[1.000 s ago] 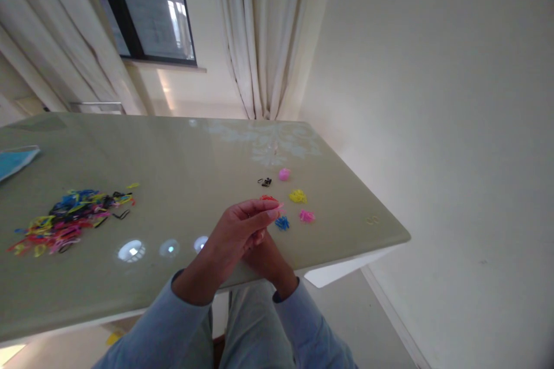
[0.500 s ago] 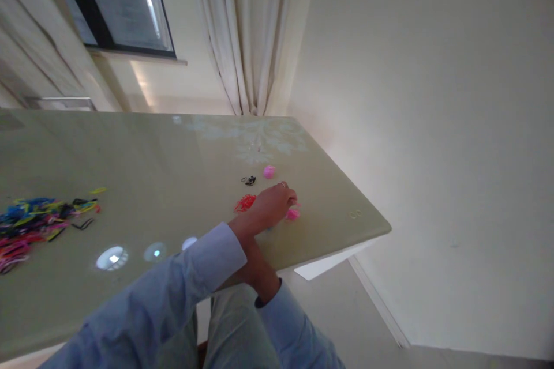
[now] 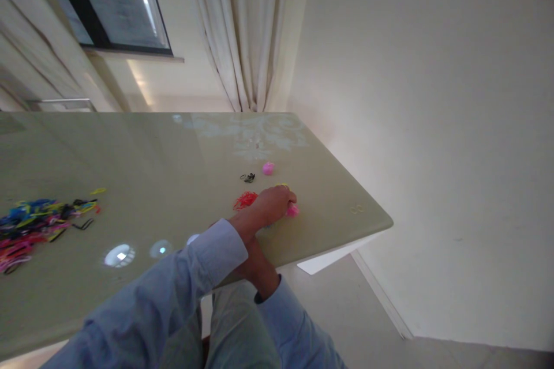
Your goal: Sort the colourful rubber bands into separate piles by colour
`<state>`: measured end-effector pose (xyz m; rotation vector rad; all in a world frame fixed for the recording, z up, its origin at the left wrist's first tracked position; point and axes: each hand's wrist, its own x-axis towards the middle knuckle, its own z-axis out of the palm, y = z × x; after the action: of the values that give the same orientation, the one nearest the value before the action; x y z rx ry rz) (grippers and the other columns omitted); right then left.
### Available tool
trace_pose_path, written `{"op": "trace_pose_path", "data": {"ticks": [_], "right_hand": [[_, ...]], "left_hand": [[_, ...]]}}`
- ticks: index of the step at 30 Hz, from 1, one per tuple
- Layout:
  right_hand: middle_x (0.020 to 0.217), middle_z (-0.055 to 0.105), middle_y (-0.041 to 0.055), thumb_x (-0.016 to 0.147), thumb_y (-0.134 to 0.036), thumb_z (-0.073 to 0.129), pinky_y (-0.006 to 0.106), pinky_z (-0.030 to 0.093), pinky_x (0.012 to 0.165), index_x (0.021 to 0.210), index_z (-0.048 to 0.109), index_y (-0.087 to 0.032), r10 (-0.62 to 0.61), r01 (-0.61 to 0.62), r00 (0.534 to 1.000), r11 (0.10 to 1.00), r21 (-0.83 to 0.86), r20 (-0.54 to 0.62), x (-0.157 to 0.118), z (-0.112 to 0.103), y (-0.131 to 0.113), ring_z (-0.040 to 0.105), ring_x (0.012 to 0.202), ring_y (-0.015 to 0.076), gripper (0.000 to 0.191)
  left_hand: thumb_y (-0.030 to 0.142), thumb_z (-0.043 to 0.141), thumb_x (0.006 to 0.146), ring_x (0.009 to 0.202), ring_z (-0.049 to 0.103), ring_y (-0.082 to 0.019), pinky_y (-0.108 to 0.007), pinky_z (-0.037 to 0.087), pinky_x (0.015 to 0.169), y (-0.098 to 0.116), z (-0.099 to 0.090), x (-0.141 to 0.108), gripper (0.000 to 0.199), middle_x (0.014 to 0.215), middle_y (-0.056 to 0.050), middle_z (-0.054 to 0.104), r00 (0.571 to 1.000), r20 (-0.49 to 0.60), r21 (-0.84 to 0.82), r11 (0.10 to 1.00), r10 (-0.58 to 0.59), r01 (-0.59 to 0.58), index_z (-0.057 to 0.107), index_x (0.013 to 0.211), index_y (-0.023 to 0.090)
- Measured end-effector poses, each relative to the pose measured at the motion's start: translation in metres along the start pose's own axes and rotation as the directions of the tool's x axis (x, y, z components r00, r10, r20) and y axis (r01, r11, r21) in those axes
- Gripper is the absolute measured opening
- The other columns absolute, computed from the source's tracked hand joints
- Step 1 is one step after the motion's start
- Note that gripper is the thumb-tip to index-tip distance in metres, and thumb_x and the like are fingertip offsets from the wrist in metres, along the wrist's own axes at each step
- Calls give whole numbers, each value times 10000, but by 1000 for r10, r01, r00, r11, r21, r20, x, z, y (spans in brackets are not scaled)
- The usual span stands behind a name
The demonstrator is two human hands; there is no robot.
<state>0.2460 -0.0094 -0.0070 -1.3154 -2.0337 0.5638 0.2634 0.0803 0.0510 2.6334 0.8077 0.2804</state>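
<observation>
My left hand [image 3: 276,203] reaches across to the right side of the table, its fingers curled downward over a bright pink pile of small bands [image 3: 293,209]. Whatever lies between the fingertips is hidden. Under the left forearm, my right hand [image 3: 253,265] rests at the table's front edge, its fingers out of sight behind the left wrist. Beside the left hand lies a pile of red rubber bands [image 3: 245,200], with a few black bands [image 3: 248,177] beyond it. A lighter pink clump [image 3: 268,168] sits farther back. A bit of yellow [image 3: 282,185] shows just past the knuckles.
A heap of mixed-colour rubber bands [image 3: 34,222] spreads over the left of the glossy table [image 3: 164,167]. Two pale yellow bands [image 3: 357,209] lie near the right corner. A wall [image 3: 424,127] stands beyond the right edge, and curtains [image 3: 242,29] hang behind.
My left fingers have drawn in slightly over the bright pink pile, and a pink bit seen at the fingertips no longer shows apart. The view has shifted slightly.
</observation>
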Motion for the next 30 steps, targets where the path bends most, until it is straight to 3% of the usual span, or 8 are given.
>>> {"op": "trace_pose_path", "data": {"ticks": [4,8,13,16,19,23,27,30], "right_hand": [[1194,689,47,831,-100,609,332,462,1044,1150,662,-282,-34,30,997,998,57,68,0,-5,-4,600,1167,229,371],[1243,669,69,796,-109,629,352,450,1036,1125,656,-261,-76,77,991,997,-3,114,-1,-1,-3,604,1153,249,364],[1085,729,125,810,-135,620,376,483,922,1021,699,-209,-82,106,983,984,-141,164,3,4,-7,649,1017,279,237],[937,750,114,839,-118,568,313,506,757,955,716,-171,-22,23,996,1000,-18,81,4,-3,-15,675,845,236,195],[876,746,64,872,-139,538,265,494,722,918,721,-170,-1,3,1000,985,171,-15,4,-14,-21,668,781,179,191],[865,742,53,899,-229,555,270,489,753,905,731,-193,-11,14,1000,981,194,-18,3,-21,-22,668,799,169,179],[868,740,59,915,-273,540,286,497,741,901,726,-210,8,-9,1000,986,165,5,2,-20,-20,670,798,179,196],[865,739,65,917,-301,530,309,502,732,905,722,-226,10,-15,999,993,117,39,2,-20,-20,670,792,196,207]], "left_hand": [[130,485,848,916,653,-208,-312,483,837,1,-2,-7,309,1004,-85,723,991,-124,-81,996,-55,45,746,997,203],[165,518,867,877,642,-188,-301,476,837,5,-12,-25,241,949,-72,725,952,-285,-218,975,-108,45,745,945,182],[209,553,870,641,570,-110,-245,469,702,8,-31,-66,182,867,-40,705,812,-514,-426,904,-275,37,719,930,165],[235,550,873,653,556,-105,-234,461,686,-4,-38,-101,186,878,-36,693,706,-614,-453,890,-354,52,705,953,170],[272,539,873,655,557,-111,-234,455,654,-29,-38,-143,202,873,-40,696,622,-639,-468,870,-453,153,702,931,169],[317,539,856,617,550,-123,-253,453,629,-64,-34,-208,221,823,-36,698,511,-629,-471,810,-586,349,707,885,177],[317,535,851,634,572,-140,-275,457,645,-84,-30,-262,222,829,-46,696,462,-633,-441,780,-621,444,708,876,179],[321,542,844,689,607,-153,-276,468,672,-90,-30,-278,214,831,-43,705,444,-606,-499,750,-660,434,710,860,189]]}}
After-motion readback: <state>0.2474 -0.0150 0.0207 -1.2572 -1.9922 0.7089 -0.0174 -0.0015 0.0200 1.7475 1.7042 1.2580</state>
